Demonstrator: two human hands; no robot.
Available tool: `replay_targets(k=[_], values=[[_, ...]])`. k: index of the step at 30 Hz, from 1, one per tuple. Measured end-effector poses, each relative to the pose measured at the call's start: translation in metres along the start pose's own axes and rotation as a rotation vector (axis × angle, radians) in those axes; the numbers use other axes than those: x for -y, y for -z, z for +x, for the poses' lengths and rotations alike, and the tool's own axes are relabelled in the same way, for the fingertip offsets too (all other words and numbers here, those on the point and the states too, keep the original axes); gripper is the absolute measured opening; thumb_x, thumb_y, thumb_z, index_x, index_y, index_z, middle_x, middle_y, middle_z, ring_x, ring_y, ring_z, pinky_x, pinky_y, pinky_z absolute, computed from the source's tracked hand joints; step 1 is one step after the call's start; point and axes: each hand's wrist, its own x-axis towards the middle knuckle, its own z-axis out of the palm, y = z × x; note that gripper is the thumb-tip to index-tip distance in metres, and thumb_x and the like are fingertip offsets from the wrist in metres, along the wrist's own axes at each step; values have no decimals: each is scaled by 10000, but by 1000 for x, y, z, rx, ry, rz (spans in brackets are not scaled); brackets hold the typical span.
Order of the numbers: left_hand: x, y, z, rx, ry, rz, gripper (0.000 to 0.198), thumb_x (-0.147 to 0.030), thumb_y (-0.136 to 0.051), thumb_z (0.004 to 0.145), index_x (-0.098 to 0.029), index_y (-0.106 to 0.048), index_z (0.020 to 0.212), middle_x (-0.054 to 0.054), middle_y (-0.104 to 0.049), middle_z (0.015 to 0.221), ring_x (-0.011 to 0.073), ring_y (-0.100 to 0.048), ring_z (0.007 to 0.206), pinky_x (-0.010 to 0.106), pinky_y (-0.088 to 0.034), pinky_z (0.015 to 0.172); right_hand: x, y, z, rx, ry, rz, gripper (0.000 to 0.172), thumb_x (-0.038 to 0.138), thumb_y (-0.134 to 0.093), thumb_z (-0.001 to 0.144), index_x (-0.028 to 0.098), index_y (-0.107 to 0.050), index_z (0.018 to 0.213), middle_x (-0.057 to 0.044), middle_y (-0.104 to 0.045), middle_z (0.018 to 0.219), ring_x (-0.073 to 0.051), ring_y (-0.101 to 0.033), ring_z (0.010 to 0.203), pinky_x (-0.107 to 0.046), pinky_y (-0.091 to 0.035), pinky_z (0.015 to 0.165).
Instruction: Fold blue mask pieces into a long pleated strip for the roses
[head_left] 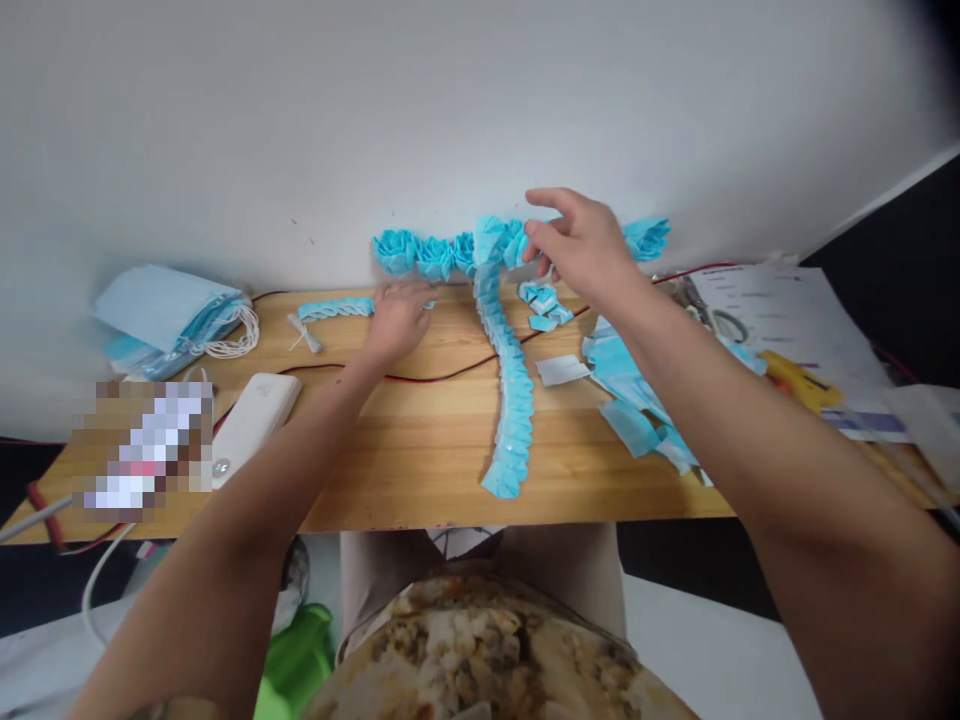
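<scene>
Two bare hands reach over a wooden counter [420, 470], both towards the middle of the frame. The left hand [401, 318], just left of centre, lies palm down over the right end of a short blue pleated strip [336, 308]; its fingertips are hidden, so I cannot tell whether it grips the strip or only rests on it. The right hand [585, 245], right of the upper centre, is raised with thumb and forefinger parted – nothing shows between them – and it overlaps part of a row of blue flowers [435, 257] along the wall [420, 120].

A long blue pleated strip [514, 390] curves down the centre of the frame, its top end in front of the flowers and its lower end near the counter's front edge. Small blue scraps [546, 305] lie to the right of it, below the right hand, with a pale strip [562, 370] just beneath them. Farther right are larger blue pieces [619, 352], partly behind the right forearm, then scissors [727, 325], a yellow tool [802, 382] and a printed sheet [784, 310].

On the left of the frame sits a stack of blue sheets [161, 308] with white cords [238, 338] – below it, a white power bank [256, 420] beside a blurred-out patch. A dark red wire [450, 376] crosses the counter.
</scene>
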Motion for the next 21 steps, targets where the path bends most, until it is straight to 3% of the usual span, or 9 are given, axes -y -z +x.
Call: replay_targets(k=[3,6,9,11,15,19,21], values=[[-15,5,-6,-81,-9,-102,357,-177,-560,915,-152,-724,1231,129,-703,1355,304,-598,1308,504,-369,1163,2,12,-57,81,35,174,343,335,-474,1037,153,-673,1249,22,-723,780,-65,-596,581,-225,-430,597],[-47,16,-24,-128,-63,-239,310,-219,-608,912,-157,-736,1187,117,-748,1263,290,-657,1218,461,-449,1101,-6,14,-125,210,75,256,250,356,-554,1008,185,-733,976,27,-706,722,-79,-593,573,-218,-434,571],[-84,32,-53,-105,-157,-415,258,-284,-634,931,-199,-747,1147,90,-773,1193,263,-696,1141,441,-494,1061,-21,6,-187,366,91,217,333,382,-585,997,176,-699,762,10,-693,681,-97,-609,620,-221,-422,588],[-104,41,-78,-73,-171,-529,223,-318,-643,940,-218,-757,1103,84,-787,1132,251,-719,1078,447,-501,1061,-31,2,-218,364,45,221,397,414,-571,1005,173,-668,705,13,-657,628,-96,-574,581,-224,-397,565],[-129,44,-122,43,-49,-686,172,-341,-675,926,-230,-775,1012,61,-805,1044,233,-745,1002,410,-525,1033,-43,16,-258,184,-84,192,469,442,-521,1029,181,-616,651,9,-622,585,-101,-555,548,-225,-391,543],[-133,29,-148,83,131,-821,161,-350,-711,871,-217,-768,803,39,-783,820,196,-740,776,285,-575,742,-57,60,-275,-120,-141,40,431,437,-559,1009,194,-622,658,15,-612,584,-111,-561,544,-228,-415,548],[-130,23,-154,96,208,-850,183,-367,-726,846,-210,-760,758,37,-763,768,186,-722,717,261,-558,677,-72,83,-278,-306,-203,-65,393,450,-583,991,200,-657,696,14,-627,605,-123,-574,559,-241,-442,573]])
